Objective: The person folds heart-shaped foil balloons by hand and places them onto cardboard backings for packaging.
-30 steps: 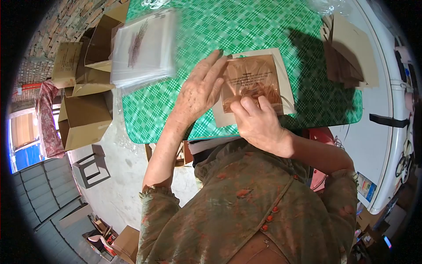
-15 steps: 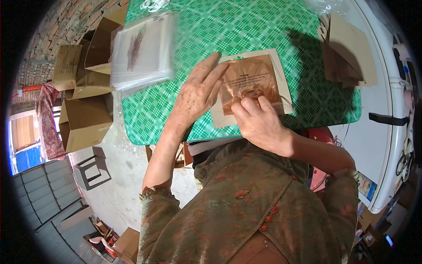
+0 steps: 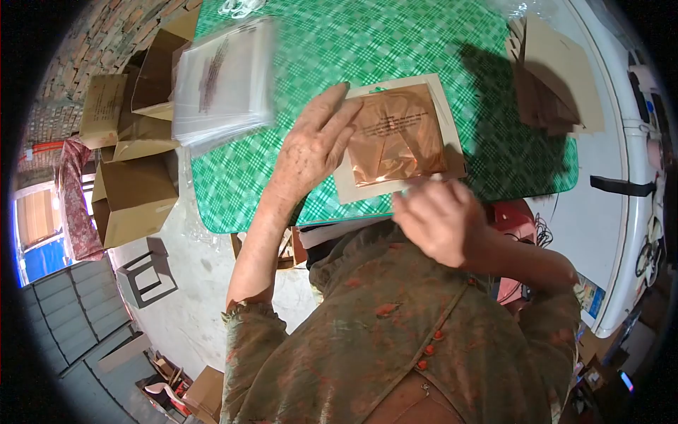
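A copper-tinted plastic bag [image 3: 399, 138] with small printed text lies on a beige card sheet [image 3: 458, 159] near the front edge of the green checked table. My left hand [image 3: 314, 145] is flat with fingers stretched, its fingertips at the bag's upper left edge. Close to the lower right edge of the card is my right hand [image 3: 438, 219], its bent fingers smeared by motion. Whether it holds anything cannot be made out.
A stack of clear plastic bags [image 3: 224, 81] lies on the table's left. Several brown card pieces [image 3: 554, 78] stand at the right, beside a white surface [image 3: 565, 212]. Open cardboard boxes [image 3: 134, 198] sit beyond the table's left edge. A white bundle [image 3: 241, 7] rests at the back.
My right hand has moved off the bag, down and to the right. The bag's lower part, crumpled under those fingers before, now shows flatter. My left hand stays nearly in place.
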